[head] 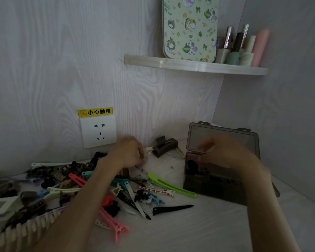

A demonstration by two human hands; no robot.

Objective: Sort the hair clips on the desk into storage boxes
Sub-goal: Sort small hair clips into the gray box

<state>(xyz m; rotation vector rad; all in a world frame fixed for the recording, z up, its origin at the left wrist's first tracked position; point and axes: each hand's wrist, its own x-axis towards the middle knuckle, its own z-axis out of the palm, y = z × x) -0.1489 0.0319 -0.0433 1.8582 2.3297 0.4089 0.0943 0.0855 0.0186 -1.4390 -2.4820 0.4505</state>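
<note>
Many hair clips lie scattered over the white desk: a green clip [171, 186], a black one [171, 209], a pink one [115, 224] and a dark claw clip [164, 145] by the wall. My left hand [129, 153] reaches over the pile, fingers curled down onto a small clip [141, 156] at its fingertips. A dark storage box [216, 188] stands open at the right, lid [224, 135] upright, with dark clips inside. My right hand [224, 153] hovers over the box, motion-blurred, fingers loosely stretched leftward.
A heap of brown and black clips [53, 177] fills the left of the desk, with a white ribbed strip [25, 228] and a white box [0, 206] at the left edge. A wall socket [98, 132] sits behind. A shelf [195, 65] with cosmetics hangs above.
</note>
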